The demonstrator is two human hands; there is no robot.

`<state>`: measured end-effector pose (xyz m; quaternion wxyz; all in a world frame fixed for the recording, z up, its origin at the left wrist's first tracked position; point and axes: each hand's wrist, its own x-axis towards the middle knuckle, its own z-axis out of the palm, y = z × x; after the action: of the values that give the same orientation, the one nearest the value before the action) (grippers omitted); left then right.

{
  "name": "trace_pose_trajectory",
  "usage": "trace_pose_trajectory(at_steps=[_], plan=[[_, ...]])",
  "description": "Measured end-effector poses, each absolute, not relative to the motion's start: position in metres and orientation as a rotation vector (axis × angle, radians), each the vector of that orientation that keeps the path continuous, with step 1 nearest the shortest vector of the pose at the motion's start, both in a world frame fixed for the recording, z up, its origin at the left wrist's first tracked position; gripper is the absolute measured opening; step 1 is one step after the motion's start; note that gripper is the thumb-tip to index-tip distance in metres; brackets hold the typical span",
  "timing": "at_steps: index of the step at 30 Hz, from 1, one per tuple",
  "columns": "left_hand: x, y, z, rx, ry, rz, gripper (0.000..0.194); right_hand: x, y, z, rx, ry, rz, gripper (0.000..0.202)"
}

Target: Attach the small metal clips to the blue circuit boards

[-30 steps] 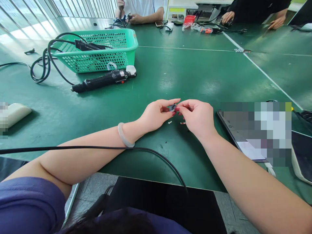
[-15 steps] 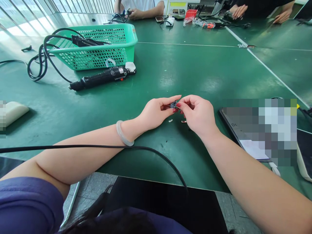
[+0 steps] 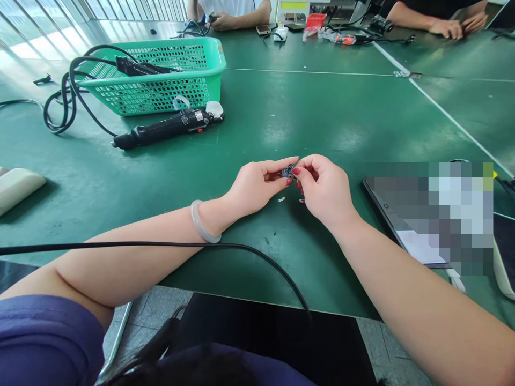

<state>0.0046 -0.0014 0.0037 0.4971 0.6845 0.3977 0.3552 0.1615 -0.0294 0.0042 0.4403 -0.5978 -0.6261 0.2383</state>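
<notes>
Between thumb and fingers, my left hand (image 3: 261, 182) grips a small dark circuit board-like part (image 3: 287, 171) a little above the table. My right hand (image 3: 324, 185) is closed in a pinch at that part's right side; whatever its fingertips hold is too small to make out. Under the hands, a tiny whitish scrap (image 3: 281, 200) lies on the green table (image 3: 257, 128). A small red-and-gold piece (image 3: 302, 201) is partly covered by my right hand.
A green basket (image 3: 161, 78) with black cables stands at the far left, a black electric screwdriver (image 3: 167, 128) in front of it. A black cable (image 3: 161, 244) crosses over my left forearm. At right lies a dark tablet-like device (image 3: 382, 209), partly blurred. Other people's hands (image 3: 446, 28) rest at the far side.
My right hand has shifted very slightly and now covers more of the red-and-gold piece. My left hand keeps its grip. At the far right, another person's hands have come together.
</notes>
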Motion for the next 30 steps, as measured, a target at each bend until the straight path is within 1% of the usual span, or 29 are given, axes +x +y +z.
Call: trace_pose_trajectory(at_steps=[9,17,19,23,26,29,30], plan=[[0.004,-0.002,0.003,1.617,0.94,0.876,0.043,0.163,-0.031,0.004,-1.47,-1.54,0.621,0.014],[0.006,-0.002,0.011,1.321,0.783,0.878,0.041,0.161,-0.031,0.007,-1.467,-1.534,0.604,0.011],[0.006,-0.001,0.011,1.247,0.768,0.876,0.037,0.166,-0.029,0.008,-1.477,-1.545,0.606,0.01],[0.007,0.002,0.009,1.1,0.881,0.882,0.028,0.189,-0.025,0.014,-1.583,-1.672,0.596,0.016],[0.009,0.004,0.009,1.014,0.95,0.908,0.017,0.206,-0.024,0.019,-1.786,-1.91,0.604,0.006],[0.01,0.005,0.007,0.979,0.959,0.897,0.014,0.213,-0.025,0.019,-1.879,-2.062,0.674,0.007],[0.01,0.006,0.006,0.979,0.958,0.889,0.013,0.212,-0.025,0.018,-1.874,-2.099,0.69,0.005]])
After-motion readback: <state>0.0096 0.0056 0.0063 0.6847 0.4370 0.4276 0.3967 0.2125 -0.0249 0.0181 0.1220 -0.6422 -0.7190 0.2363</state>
